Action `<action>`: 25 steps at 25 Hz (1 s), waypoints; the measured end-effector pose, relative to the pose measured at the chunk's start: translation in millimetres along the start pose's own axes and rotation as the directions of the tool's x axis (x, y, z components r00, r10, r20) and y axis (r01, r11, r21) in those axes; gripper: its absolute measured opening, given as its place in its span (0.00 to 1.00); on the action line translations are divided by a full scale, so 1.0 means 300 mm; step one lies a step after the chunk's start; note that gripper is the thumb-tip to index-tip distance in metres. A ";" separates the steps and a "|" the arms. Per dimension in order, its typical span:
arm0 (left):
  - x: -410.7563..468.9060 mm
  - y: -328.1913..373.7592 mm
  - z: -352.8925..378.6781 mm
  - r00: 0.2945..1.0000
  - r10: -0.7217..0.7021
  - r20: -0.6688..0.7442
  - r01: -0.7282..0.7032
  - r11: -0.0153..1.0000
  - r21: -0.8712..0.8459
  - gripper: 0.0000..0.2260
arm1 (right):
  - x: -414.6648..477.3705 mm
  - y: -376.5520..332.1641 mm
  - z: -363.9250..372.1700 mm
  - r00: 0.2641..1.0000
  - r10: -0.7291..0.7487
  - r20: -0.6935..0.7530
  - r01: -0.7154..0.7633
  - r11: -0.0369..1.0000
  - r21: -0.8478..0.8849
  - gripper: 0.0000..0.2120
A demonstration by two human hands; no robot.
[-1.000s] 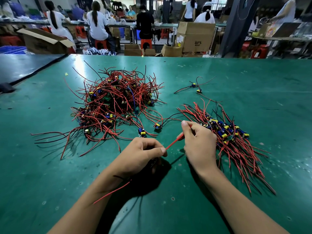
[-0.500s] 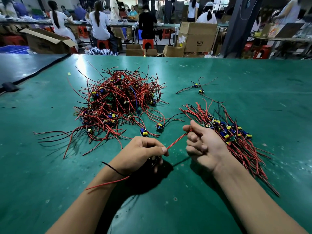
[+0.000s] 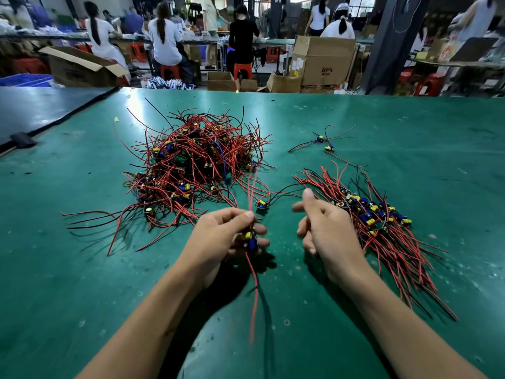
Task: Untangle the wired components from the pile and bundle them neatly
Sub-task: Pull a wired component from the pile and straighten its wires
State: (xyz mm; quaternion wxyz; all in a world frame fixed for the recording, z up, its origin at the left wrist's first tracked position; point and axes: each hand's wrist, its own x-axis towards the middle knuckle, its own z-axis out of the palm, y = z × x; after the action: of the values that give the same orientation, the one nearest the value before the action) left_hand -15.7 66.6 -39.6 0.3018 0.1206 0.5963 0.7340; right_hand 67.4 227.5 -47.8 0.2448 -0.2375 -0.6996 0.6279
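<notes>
A tangled pile (image 3: 191, 165) of red and black wired components lies on the green table (image 3: 410, 160), left of centre. An aligned bundle (image 3: 382, 228) of the same parts lies to the right. My left hand (image 3: 221, 242) grips one wired component (image 3: 250, 239) with a yellow and a blue part; its red wire (image 3: 255, 296) hangs down toward me and another blurred red wire rises from the fingers. My right hand (image 3: 325, 231) hovers beside the bundle with thumb up and fingers loosely curled, holding nothing.
Two loose components (image 3: 323, 143) lie farther back on the right. One single component (image 3: 261, 205) sits just beyond my left hand. A dark mat (image 3: 41, 110) borders the table's left side. Cardboard boxes (image 3: 322, 61) and seated people are beyond the far edge.
My right hand let go of the red wire it was pulling taut and opened. The freed wire now swings down and up from my left hand.
</notes>
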 end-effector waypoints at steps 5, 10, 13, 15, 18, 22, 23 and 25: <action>0.008 0.025 0.002 0.989 0.087 -0.119 -0.114 0.965 -0.235 0.04 | -0.064 0.042 0.062 0.915 -0.273 0.298 0.380 0.832 -0.404 0.12; 0.008 0.023 0.012 0.993 0.068 -0.094 -0.096 0.935 -0.341 0.03 | -0.091 0.038 0.085 0.904 -0.306 0.298 0.403 0.843 -0.356 0.16; 0.005 0.018 0.015 0.998 0.044 0.036 -0.028 0.929 -0.368 0.04 | -0.086 0.020 0.096 0.956 -0.231 0.179 0.261 0.951 -0.164 0.19; 0.000 0.021 0.000 0.991 0.015 0.131 0.040 0.910 -0.413 0.11 | -0.072 -0.010 0.081 0.968 -0.054 0.246 0.021 0.990 0.136 0.18; 0.002 0.017 -0.023 0.971 -0.031 0.235 0.137 0.884 -0.448 0.18 | -0.058 -0.045 0.047 0.927 0.047 0.371 -0.184 0.921 0.343 0.16; 0.000 0.001 -0.003 0.944 -0.133 0.302 0.225 0.929 -0.294 0.10 | -0.056 -0.061 0.018 0.833 0.072 0.549 -0.334 0.856 0.395 0.16; -0.006 0.004 0.005 0.924 -0.182 0.335 0.275 0.927 -0.255 0.09 | -0.060 -0.064 0.014 0.803 0.082 0.590 -0.356 0.860 0.366 0.15; -0.012 0.010 0.002 0.877 -0.226 0.425 0.308 0.942 -0.135 0.14 | -0.068 -0.067 0.012 0.761 0.095 0.642 -0.362 0.883 0.298 0.13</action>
State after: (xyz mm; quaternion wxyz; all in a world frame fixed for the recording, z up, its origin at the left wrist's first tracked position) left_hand -13.5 64.8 -35.9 0.5274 0.1546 0.4559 0.7001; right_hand 80.2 209.8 -29.0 -0.0306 -0.0516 -0.5597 0.8265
